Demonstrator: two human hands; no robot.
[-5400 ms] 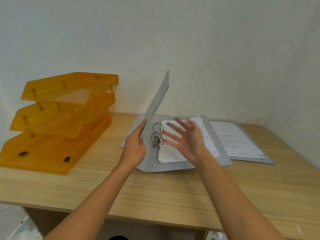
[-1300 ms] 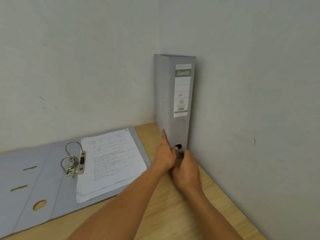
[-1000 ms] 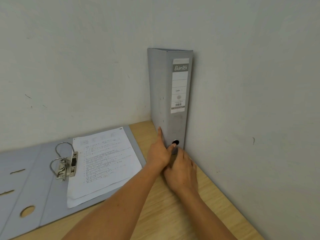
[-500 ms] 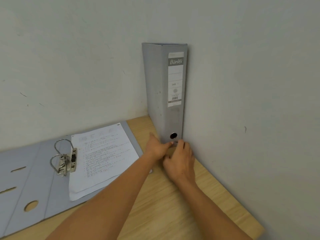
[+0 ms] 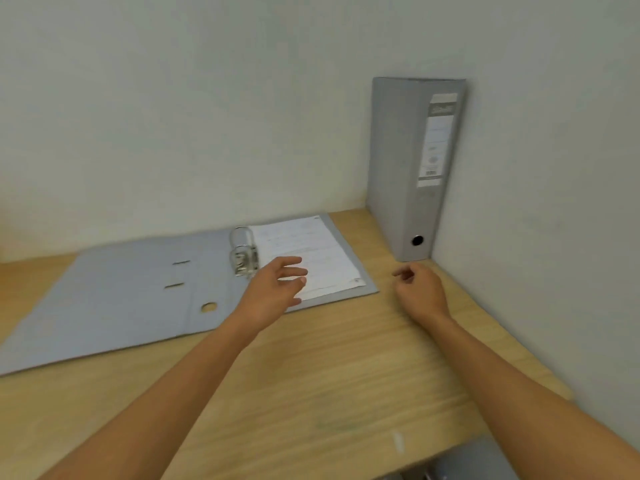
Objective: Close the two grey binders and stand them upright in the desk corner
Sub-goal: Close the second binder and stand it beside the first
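Observation:
One closed grey binder (image 5: 398,161) stands upright in the desk corner, its labelled spine facing me and its side against the right wall. A second grey binder (image 5: 114,292) lies flat and open on the desk to the left, with its metal rings (image 5: 244,251) up and white sheets (image 5: 304,254) on its right half. My left hand (image 5: 277,287) hovers open over the near edge of those sheets. My right hand (image 5: 420,289) is just in front of the upright binder, fingers loosely curled, holding nothing and apart from the binder.
The wooden desk (image 5: 329,368) meets white walls at the back and on the right. Its front edge runs along the bottom right, where something grey (image 5: 464,462) shows below it.
Both hands have let go of the upright binder, which now stands alone in the corner. My left hand has moved left over the open binder's pages. The view has swung left.

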